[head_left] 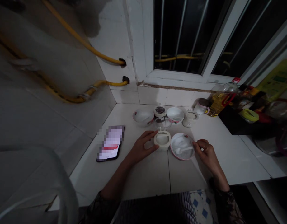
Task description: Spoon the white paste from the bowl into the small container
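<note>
Two hands, frame centre: left hand (142,146) grips white jar (162,140), right hand (204,152) pinches spoon (184,149) in powder bowl (171,148). Likely scooping; next needs level lift to jar.

Left hand (141,146), right hand (205,153): bare, no gloves. Left sleeve (99,203): dark, mottled print, cuff far up forearm. Right sleeve (227,203): same dark print, cuff just past wrist. Garment front (155,208), near edge: dark, fine stripes. Right panel (199,205): pale, blue diamonds.
</note>
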A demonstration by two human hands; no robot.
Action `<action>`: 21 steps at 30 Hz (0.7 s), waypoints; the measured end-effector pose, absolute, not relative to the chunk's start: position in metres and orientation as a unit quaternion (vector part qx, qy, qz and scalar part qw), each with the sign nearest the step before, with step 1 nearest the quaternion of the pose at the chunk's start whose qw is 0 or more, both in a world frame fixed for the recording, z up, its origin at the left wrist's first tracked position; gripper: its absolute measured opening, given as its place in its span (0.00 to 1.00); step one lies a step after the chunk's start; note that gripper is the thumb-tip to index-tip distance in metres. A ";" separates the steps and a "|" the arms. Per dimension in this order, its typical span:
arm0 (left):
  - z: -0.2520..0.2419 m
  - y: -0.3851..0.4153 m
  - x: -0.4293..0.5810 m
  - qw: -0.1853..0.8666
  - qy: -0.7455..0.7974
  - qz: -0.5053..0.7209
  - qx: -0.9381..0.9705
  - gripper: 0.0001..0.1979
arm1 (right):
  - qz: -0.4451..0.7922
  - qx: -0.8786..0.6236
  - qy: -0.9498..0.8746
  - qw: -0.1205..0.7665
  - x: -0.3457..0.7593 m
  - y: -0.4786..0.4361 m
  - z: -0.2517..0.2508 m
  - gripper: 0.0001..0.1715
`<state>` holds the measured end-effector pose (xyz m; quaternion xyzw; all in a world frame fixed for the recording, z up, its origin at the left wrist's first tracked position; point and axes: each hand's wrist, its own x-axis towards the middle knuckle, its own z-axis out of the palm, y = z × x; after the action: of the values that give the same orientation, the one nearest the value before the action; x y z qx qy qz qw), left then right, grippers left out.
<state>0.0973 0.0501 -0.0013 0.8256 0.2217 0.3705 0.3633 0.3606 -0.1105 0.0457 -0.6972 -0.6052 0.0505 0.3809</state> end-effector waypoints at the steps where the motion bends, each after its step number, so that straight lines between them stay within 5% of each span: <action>1: -0.001 0.050 0.097 0.362 0.222 0.370 0.827 0.26 | 0.054 -0.704 -0.588 0.394 0.361 -0.111 0.046 0.32; 12: -0.001 0.050 0.096 0.361 0.226 0.360 0.830 0.26 | 0.146 -0.714 -0.445 0.520 0.356 -0.106 0.047 0.35; 17: -0.003 0.050 0.097 0.365 0.228 0.362 0.827 0.26 | -0.025 -0.667 -0.508 0.545 0.332 -0.095 0.062 0.27; 21: -0.005 0.051 0.097 0.366 0.218 0.371 0.825 0.26 | -0.221 -0.564 -0.659 0.446 0.305 -0.081 0.062 0.17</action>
<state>0.0974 0.0510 -0.0049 0.8250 0.2182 0.3710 0.3662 0.3048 -0.0811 0.0616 -0.5643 -0.6591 -0.2205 0.4455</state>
